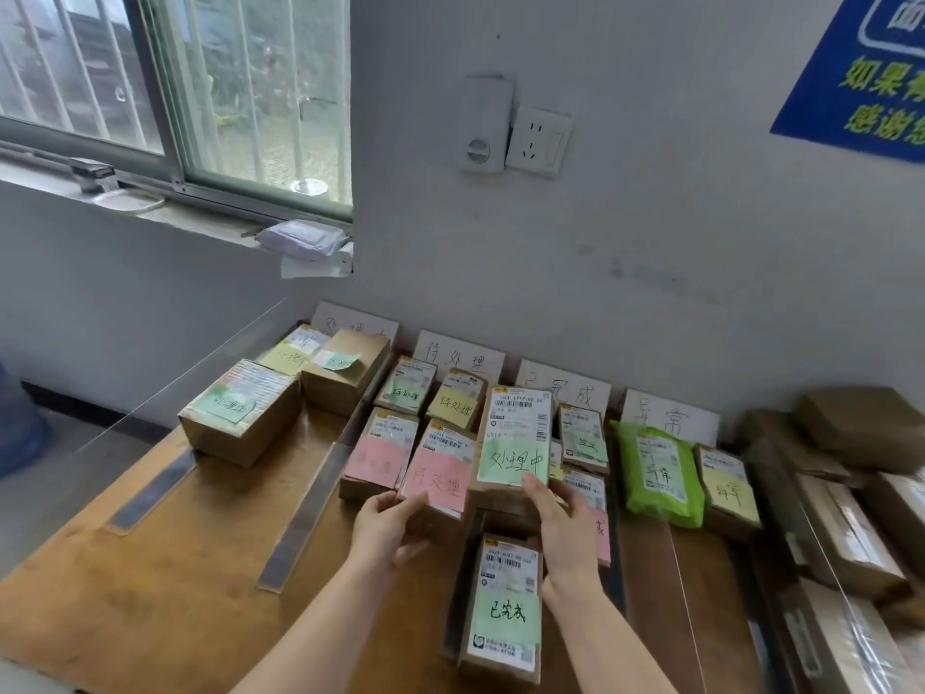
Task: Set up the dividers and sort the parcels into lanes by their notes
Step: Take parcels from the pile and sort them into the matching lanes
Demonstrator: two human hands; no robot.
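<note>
Right hand [565,523] grips the green-noted parcel [518,428].

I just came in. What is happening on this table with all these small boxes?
A person is sorting parcels into lanes on a wooden table. The right hand holds a parcel with a green note above the middle lanes, while the left hand grips the near end of a parcel with a pink note. Paper signs lean on the wall behind the lanes, clear dividers lie along the lanes, and many parcels already lie in place.
</note>
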